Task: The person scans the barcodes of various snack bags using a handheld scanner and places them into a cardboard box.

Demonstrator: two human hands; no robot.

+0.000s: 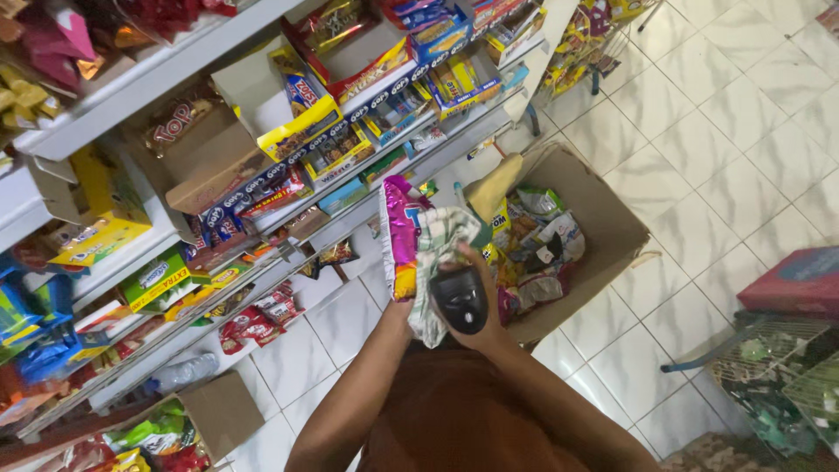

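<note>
Snack packet (pixel 400 236), one, pink and purple with an orange lower edge, held upright above the floor, just in front of the shelving. A checked cloth (pixel 434 262), one, white and green, hangs beside it, touching. Left hand (pixel 404 301): mostly hidden behind packet and cloth; it appears to be grasping the packet's lower end, though the fingers cannot be made out. Right hand (pixel 472 306): clenched around a black handheld scanner (pixel 458 299), one, pressed against the cloth.

Risk, as a judgement: both hands are full and crowded together, so the cloth could slide free, or the packet could slip from its low grip and fall to the tiles; the cloth may also cover the scanner's face.

Beyond the hands: open cardboard box (pixel 612 223), one, on the white tiled floor (pixel 743 157), filled with mixed snack packets too jumbled to count. Left: shelving (pixel 166 74), at least three tiers in view, stocked with display cartons and wrapped sweets, uncounted. Lower left: a second cardboard box (pixel 223 411), partly seen. Right edge: a wire basket (pixel 778 367) under a red box (pixel 800 280).
</note>
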